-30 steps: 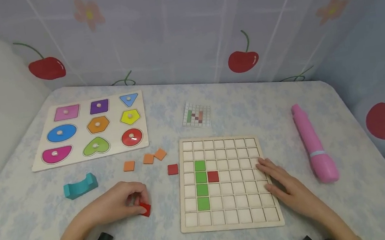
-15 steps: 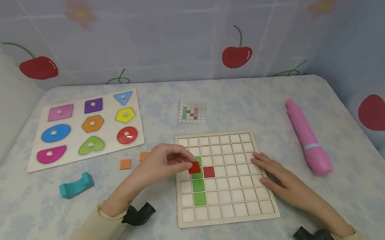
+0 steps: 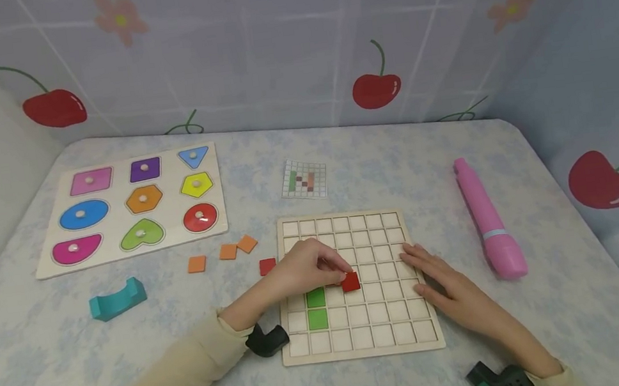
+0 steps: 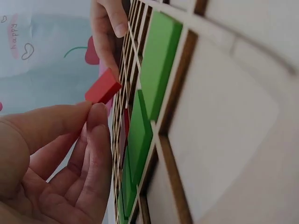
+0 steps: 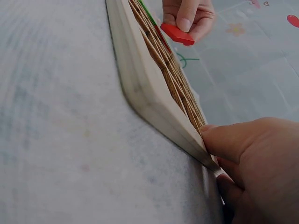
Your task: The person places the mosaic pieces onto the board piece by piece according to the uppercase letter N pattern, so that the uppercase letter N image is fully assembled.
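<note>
My left hand (image 3: 307, 267) pinches a red square tile (image 3: 351, 282) by fingertips and thumb above the wooden grid board (image 3: 364, 353). The left wrist view shows this tile (image 4: 103, 87) tilted and clear of the cells. Green tiles (image 3: 318, 319) fill part of a column near the board's left side, partly hidden by my hand. A seated red tile (image 4: 124, 133) lies beside them, mostly covered in the head view. My right hand (image 3: 455, 294) rests on the board's right edge with fingers extended; its thumb (image 5: 224, 137) touches the rim.
Left of the board lie a loose red tile (image 3: 267, 266) and orange tiles (image 3: 197, 264). A small pattern card (image 3: 304, 179) is behind it. Further left are a knobbed shape puzzle (image 3: 115, 219) and a teal curved block (image 3: 118, 300). A pink wand-shaped thing (image 3: 489, 216) lies right.
My left hand has picked up the red tile from the table left of the board and carried it rightward over the grid. The right hand stays at the board's right edge.
</note>
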The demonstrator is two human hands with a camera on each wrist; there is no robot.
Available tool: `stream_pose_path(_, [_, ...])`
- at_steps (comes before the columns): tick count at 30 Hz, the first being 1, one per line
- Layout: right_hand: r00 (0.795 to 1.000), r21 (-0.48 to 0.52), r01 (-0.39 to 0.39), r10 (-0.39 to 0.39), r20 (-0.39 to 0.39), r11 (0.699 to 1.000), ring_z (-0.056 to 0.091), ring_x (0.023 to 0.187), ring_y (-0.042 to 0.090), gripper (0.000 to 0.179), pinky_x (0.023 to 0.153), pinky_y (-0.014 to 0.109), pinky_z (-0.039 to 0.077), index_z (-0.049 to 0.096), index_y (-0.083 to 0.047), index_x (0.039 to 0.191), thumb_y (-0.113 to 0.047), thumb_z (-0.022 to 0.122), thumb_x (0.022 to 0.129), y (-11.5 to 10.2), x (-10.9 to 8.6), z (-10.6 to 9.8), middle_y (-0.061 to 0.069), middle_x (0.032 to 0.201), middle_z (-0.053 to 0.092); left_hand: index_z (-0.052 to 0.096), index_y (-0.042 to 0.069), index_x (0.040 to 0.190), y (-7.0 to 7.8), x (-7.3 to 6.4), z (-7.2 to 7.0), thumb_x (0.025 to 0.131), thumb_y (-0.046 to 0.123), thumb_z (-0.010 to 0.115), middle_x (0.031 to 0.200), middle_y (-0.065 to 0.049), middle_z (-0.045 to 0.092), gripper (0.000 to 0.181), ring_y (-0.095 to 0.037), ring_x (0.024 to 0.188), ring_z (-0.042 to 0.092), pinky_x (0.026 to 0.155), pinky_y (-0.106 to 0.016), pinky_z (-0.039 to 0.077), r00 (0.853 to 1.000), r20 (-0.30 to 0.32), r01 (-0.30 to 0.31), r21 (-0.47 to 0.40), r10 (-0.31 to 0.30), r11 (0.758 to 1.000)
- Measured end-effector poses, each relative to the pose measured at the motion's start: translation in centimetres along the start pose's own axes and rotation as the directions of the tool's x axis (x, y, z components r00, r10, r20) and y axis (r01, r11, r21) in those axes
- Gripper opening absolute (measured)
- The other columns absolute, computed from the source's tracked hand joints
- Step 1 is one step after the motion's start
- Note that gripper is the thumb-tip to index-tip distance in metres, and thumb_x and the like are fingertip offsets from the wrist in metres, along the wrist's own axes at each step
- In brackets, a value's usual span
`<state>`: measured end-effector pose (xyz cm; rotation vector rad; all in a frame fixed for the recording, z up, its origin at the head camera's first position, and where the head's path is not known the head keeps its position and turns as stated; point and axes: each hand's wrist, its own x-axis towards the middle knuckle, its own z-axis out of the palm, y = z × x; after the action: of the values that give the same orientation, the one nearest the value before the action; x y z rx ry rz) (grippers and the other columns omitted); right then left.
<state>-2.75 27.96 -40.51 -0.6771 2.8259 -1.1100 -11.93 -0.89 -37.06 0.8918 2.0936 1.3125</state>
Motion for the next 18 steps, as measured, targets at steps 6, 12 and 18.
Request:
stream_pose_path(6, [1.000, 0.006, -0.004, 0.004, 0.002, 1.000, 0.019, 0.136, 0.032, 0.054, 0.105, 0.016, 0.007, 0.038, -0.009, 0.143, -0.007, 0.057, 0.093, -0.1, 0.0, 0.0, 0.008, 0.149, 0.029, 0.075, 0.007, 0.088, 0.0, 0.1, 0.7, 0.082, 0.002, 0.069, 0.078, 0.006, 0.068, 0.010, -0.003, 0.067, 0.060, 0.065, -0.022, 0.049, 1.000, 0.000, -0.016, 0.053, 0.016, 0.998])
stream_pose_path(12, [1.000, 0.009, -0.015, 0.015, 0.007, 1.000, 0.019, 0.137, 0.032, 0.054, 0.105, 0.016, 0.007, 0.038, -0.009, 0.143, -0.008, 0.057, 0.093, 0.0, 0.0, 0.0, 0.008, 0.149, 0.028, 0.074, 0.010, 0.081, 0.2, 0.2, 1.8, 0.081, 0.003, 0.071, 0.070, 0.011, 0.062, 0.008, -0.003, 0.065, 0.057, 0.063, -0.021, 0.048, 1.000, 0.006, -0.017, 0.143, 0.016, 0.990])
stream_pose_path(18, [1.000, 0.010, -0.015, 0.015, 0.009, 1.000, 0.019, 0.137, 0.033, 0.054, 0.106, 0.017, 0.007, 0.037, -0.009, 0.144, -0.008, 0.057, 0.093, -0.1, 0.0, 0.0, 0.008, 0.150, 0.028, 0.069, 0.014, 0.072, 0.9, 0.1, 2.5, 0.079, 0.005, 0.073, 0.065, 0.013, 0.056, 0.013, -0.002, 0.062, 0.053, 0.060, -0.020, 0.045, 0.999, -0.024, -0.017, 0.257, 0.023, 0.966])
